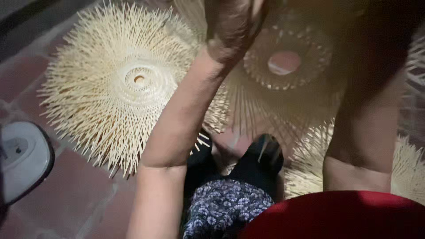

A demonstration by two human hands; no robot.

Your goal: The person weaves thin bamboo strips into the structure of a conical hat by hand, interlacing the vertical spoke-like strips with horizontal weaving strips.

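Note:
A round woven bamboo piece (287, 66) with a hole in its centre and long loose splints is held up in front of me. My left hand (230, 26) is closed on its upper left rim, fingers curled over the weave. My right hand (376, 40) lies in deep shadow against the piece's right side, and its fingers cannot be made out. Both forearms reach up from the bottom of the view.
A second pale woven bamboo disc (133, 79) lies on the red tiled floor (75, 194) at left. More bamboo weave (411, 168) shows at right. A grey sandal (22, 159) sits at the left edge. Floral cloth (226, 208) and a red rounded object (336, 217) are below.

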